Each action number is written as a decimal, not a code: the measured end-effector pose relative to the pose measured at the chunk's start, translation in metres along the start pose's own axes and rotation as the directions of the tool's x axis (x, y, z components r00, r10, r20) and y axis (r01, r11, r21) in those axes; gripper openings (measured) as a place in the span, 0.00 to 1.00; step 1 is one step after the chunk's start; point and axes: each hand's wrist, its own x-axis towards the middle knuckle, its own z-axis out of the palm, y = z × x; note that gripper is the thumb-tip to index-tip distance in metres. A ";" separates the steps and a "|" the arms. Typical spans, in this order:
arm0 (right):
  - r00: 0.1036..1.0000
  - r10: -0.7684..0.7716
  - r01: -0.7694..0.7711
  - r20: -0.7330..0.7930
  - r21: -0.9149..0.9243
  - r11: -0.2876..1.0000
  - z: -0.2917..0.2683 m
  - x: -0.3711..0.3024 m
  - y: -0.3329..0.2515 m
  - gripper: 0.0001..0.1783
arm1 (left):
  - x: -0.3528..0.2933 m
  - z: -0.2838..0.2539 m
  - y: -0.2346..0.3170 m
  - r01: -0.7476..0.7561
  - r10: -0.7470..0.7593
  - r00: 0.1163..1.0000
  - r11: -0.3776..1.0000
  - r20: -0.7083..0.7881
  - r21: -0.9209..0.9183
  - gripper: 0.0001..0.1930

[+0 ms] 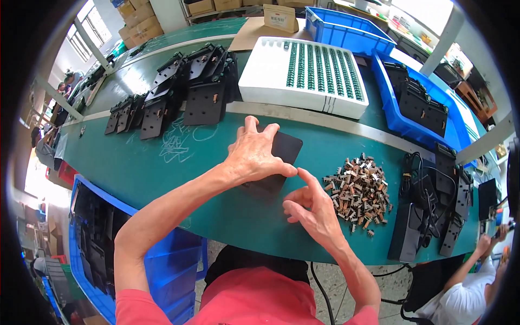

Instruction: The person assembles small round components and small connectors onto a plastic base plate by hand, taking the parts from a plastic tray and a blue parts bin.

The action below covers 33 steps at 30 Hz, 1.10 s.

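Note:
A flat black plate [287, 147] with rounded corners lies on the green table in front of me. My left hand [250, 154] spans it from above, fingertips at its far side and thumb toward its right edge, gripping it and hiding much of it. Just right of the plate is my right hand [314, 211]. Its index finger points to my left thumb, the other fingers are loosely bent, and I see nothing between them. Beside that hand sits a heap of small brown and silver slide-switch-like parts [358, 192].
A white foam tray [303, 103] with rows of small green-black parts stands behind the plate. Black assemblies [205, 103] are stacked at the far left. Blue crates [346, 40] stand at the back, right and lower left. Black adapters and cables [422, 200] lie right, near another person's arm [466, 265].

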 end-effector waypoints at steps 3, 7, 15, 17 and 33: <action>1.000 -0.006 0.005 -0.023 -0.016 1.000 -0.001 0.003 0.002 0.35 | 0.000 0.002 0.001 -0.019 0.000 0.991 0.990 0.136 0.138 0.50; 0.999 0.043 -0.042 -0.014 0.069 0.997 -0.002 0.007 0.006 0.33 | -0.003 0.003 -0.009 -0.075 0.055 0.990 0.984 0.127 0.161 0.43; 0.999 0.017 -0.018 -0.028 -0.004 1.000 0.002 0.002 0.002 0.30 | -0.003 -0.017 -0.047 -0.154 0.152 0.988 0.987 0.034 0.053 0.30; 0.999 -0.004 0.002 -0.044 -0.049 0.999 0.004 0.002 0.000 0.28 | -0.005 -0.021 -0.052 -0.125 0.121 0.992 0.988 0.042 0.092 0.28; 0.888 -0.420 0.260 -0.191 -0.545 0.797 0.005 0.003 0.007 0.26 | 0.024 -0.016 -0.044 -0.284 0.314 0.926 0.945 0.211 -0.160 0.25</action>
